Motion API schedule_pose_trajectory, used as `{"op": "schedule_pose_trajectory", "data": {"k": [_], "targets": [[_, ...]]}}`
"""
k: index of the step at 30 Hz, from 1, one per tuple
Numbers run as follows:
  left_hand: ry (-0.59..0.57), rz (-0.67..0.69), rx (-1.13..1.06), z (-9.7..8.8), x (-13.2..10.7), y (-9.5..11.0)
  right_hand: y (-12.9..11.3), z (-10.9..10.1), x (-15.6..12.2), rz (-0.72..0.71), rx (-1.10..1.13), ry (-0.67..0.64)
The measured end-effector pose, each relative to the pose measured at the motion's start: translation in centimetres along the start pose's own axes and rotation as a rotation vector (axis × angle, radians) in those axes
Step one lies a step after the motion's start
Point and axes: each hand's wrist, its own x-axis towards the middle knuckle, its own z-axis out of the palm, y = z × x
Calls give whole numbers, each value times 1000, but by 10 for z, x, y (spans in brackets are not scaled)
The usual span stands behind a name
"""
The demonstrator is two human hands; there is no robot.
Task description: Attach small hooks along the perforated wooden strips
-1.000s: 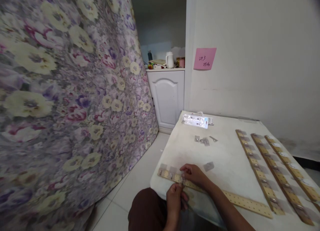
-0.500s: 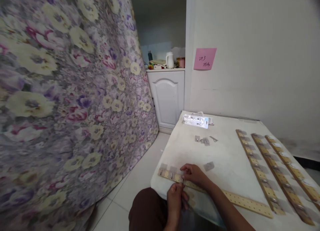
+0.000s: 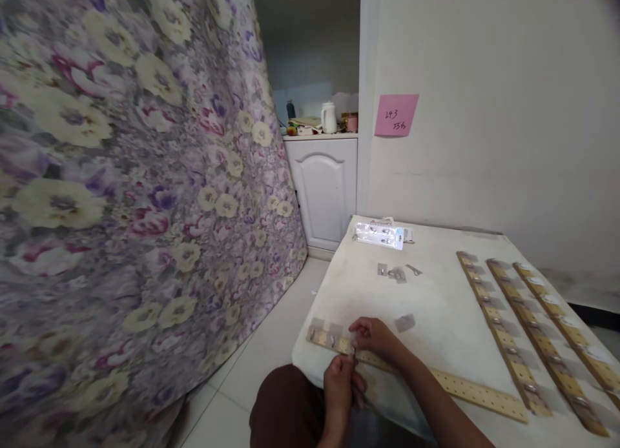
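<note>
A long pale wooden strip with rows of small holes (image 3: 479, 394) lies along the near edge of the white table. Small metal hooks on clear square plates (image 3: 333, 340) sit on its left end. My left hand (image 3: 339, 380) is closed in a pinch at the strip's near edge, thumb and finger pressed together. Just across the strip, my right hand (image 3: 375, 338) has its fingers curled together, close to the left fingertips. A small shiny piece between the two hands is mostly hidden. A loose clear square plate (image 3: 405, 322) lies beyond my right hand.
Three wooden strips with hooks, one of them the left strip (image 3: 498, 325), lie on the table's right side. Loose hooks (image 3: 398, 275) and a clear hook package (image 3: 378, 235) lie farther back. A floral curtain (image 3: 145, 209) hangs at left, and a white cabinet (image 3: 323, 190) stands behind.
Both hands stay at the same spot on the strip, with only a very slight shift of the left fingers. Everything else lies as before.
</note>
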Motion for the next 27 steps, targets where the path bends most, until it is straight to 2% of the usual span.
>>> {"op": "schedule_pose_trajectory", "data": {"k": [11, 22, 27], "targets": [[12, -3, 43, 0, -1, 4, 4, 2, 7, 82, 107, -33], [12, -12, 28, -1, -4, 5, 0, -8, 6, 37, 50, -87], [18, 12, 26, -1, -7, 8, 0, -6, 2, -3, 23, -50]]}}
